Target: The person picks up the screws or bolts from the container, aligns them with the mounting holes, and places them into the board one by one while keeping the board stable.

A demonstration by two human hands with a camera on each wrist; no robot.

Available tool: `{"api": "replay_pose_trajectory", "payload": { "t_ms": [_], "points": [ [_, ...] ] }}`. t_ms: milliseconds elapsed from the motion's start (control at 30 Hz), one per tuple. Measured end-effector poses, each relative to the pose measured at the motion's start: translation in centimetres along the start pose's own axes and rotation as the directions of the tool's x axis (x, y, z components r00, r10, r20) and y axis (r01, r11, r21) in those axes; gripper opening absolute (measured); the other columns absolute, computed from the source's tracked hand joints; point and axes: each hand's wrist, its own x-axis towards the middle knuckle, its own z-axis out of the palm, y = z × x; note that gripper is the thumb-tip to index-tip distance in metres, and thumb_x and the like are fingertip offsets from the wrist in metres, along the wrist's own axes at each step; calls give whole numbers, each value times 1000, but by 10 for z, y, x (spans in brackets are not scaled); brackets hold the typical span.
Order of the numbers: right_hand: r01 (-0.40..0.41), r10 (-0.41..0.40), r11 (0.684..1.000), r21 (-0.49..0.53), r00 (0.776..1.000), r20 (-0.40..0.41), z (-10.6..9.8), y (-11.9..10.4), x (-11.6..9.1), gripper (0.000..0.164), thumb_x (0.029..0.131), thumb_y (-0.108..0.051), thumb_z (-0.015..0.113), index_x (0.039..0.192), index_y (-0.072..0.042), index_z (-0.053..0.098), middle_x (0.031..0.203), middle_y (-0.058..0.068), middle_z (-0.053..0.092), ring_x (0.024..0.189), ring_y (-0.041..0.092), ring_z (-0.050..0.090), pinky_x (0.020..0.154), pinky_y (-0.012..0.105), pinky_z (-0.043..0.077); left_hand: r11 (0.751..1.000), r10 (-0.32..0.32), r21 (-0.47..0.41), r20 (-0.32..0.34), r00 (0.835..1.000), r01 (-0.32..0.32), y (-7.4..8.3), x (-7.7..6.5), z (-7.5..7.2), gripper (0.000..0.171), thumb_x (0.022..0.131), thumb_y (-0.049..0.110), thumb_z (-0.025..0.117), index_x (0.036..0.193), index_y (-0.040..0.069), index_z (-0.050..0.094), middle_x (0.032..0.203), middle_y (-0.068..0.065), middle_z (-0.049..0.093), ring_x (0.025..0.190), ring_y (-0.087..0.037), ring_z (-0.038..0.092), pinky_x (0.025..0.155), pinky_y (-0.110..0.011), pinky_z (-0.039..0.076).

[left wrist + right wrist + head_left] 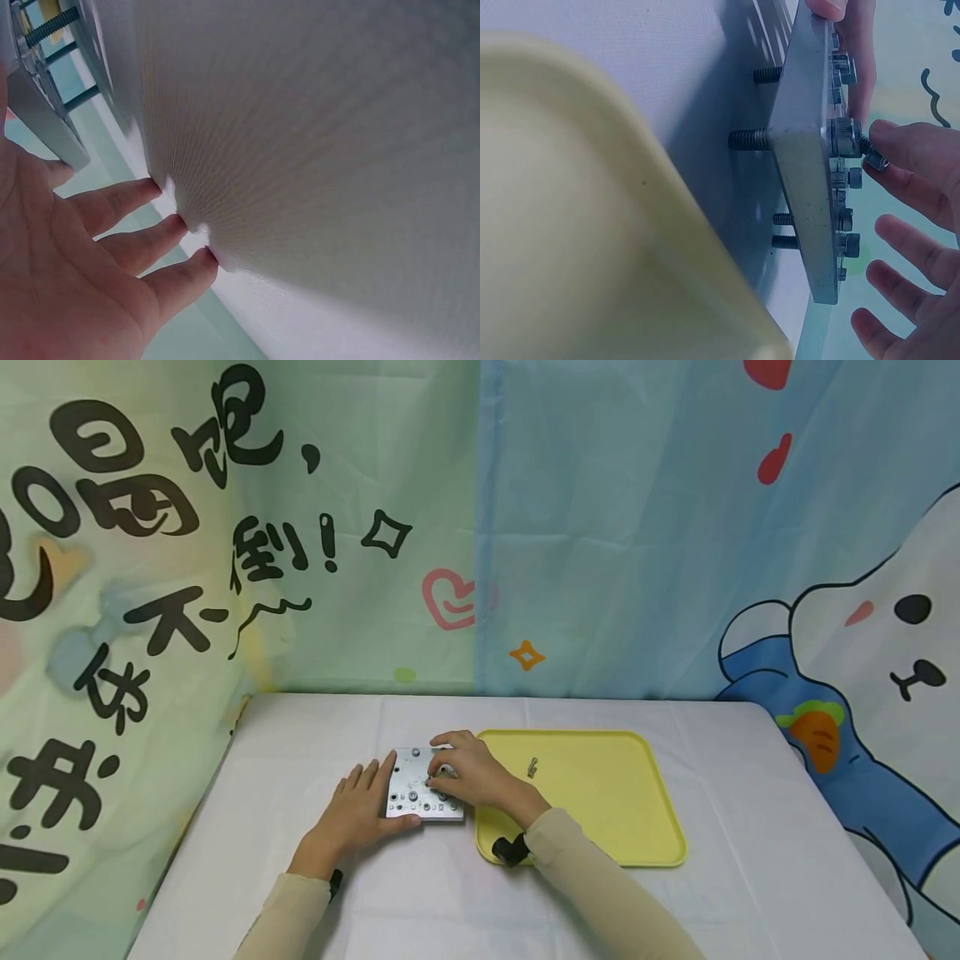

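White table [720, 793]: metal plate [411, 781] touching left hand [360, 810], beneath right hand [474, 772].

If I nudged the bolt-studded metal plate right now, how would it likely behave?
The metal plate looks thick and straight-edged, so it is probably stiff. Its metallic sheen suggests some heft for its size. Threaded ends jut from its underside, so it may drag or rock on the white cloth rather than glide.

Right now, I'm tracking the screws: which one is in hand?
The tilted screw pinched in the right hand; screws set in the metal plate aren't held.
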Motion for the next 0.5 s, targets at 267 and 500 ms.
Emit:
{"api": "replay_pose_trajectory", "payload": {
  "t_ms": [267, 500],
  "points": [
    [10, -10, 1000, -8, 1000, -10, 0, 0, -1, 6, 92, -23, 75, 92, -17, 76, 137, 10, 55, 131, 33, 44, 108, 54, 35, 1000, 4, -4, -9, 1000, -4, 0, 0, 0, 110, 83, 70, 66, 161, 9, 19, 154, -30, 33, 142, -53, 25, 113, -63, 23],
    [12, -12, 1000, 3, 1000, -17, -1, -1, -2, 6, 93, -23, 74, 93, -17, 76, 137, 10, 55, 132, 33, 43, 108, 54, 35, 1000, -4, -6, -3, 1000, 4, 2, -1, -1, 109, 83, 69, 66, 161, 10, 18, 154, -30, 32, 142, -52, 25, 113, -63, 23]
  ]
}}
